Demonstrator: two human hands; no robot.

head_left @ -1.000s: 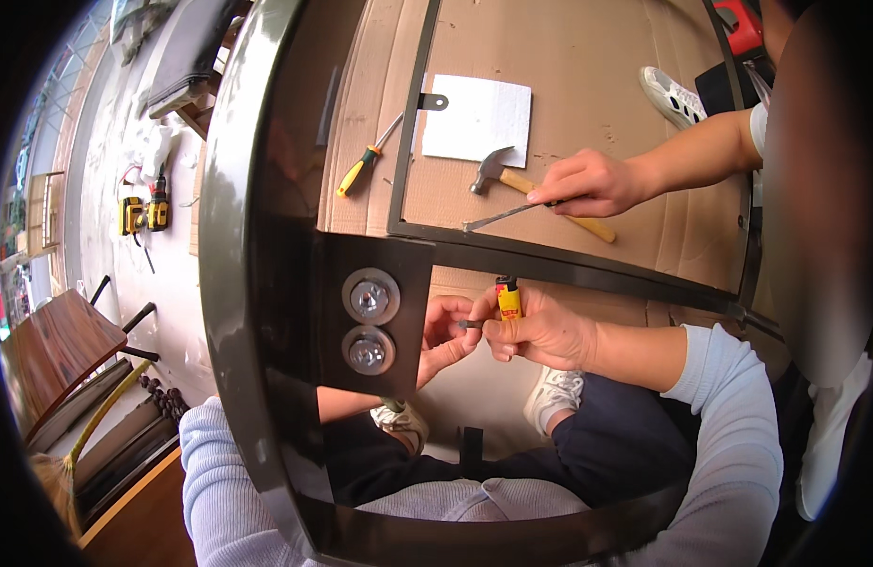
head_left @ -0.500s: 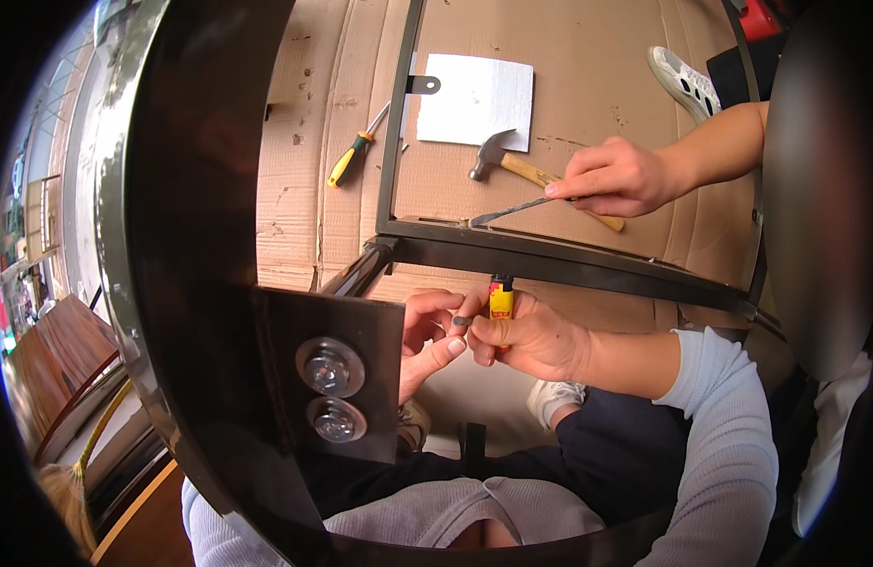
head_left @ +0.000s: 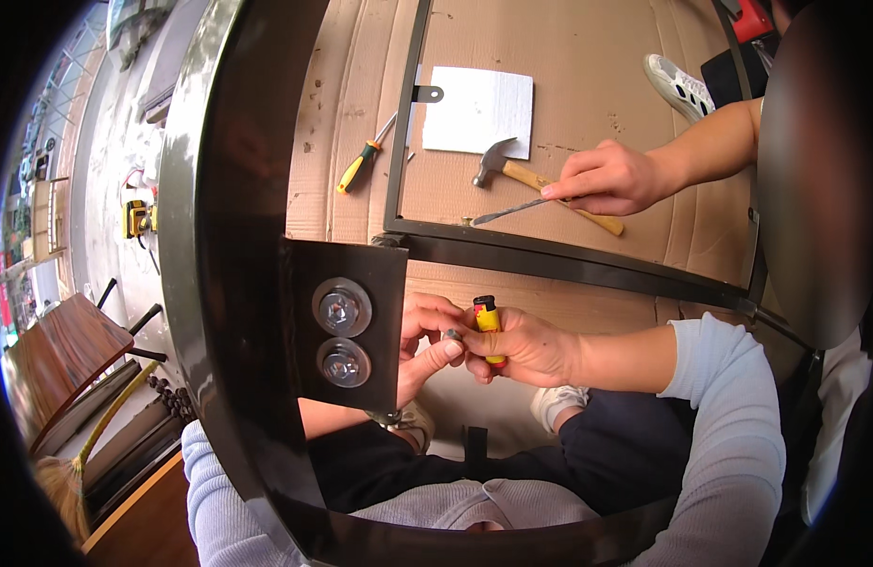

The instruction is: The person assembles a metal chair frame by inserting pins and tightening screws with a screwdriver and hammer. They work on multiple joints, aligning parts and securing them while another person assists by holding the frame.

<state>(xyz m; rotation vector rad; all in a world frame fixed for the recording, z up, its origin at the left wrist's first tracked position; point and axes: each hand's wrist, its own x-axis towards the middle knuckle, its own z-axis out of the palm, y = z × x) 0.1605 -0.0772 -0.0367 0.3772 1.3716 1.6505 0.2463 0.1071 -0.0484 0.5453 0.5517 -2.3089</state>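
Close together, right hand (head_left: 526, 348) gripping yellow lighter (head_left: 488, 321), left hand (head_left: 427, 342) touching it

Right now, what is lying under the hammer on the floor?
The hammer lies on flattened brown cardboard, next to a white sheet. Another person's hand covers part of its wooden handle, so what is beneath that part cannot be seen.
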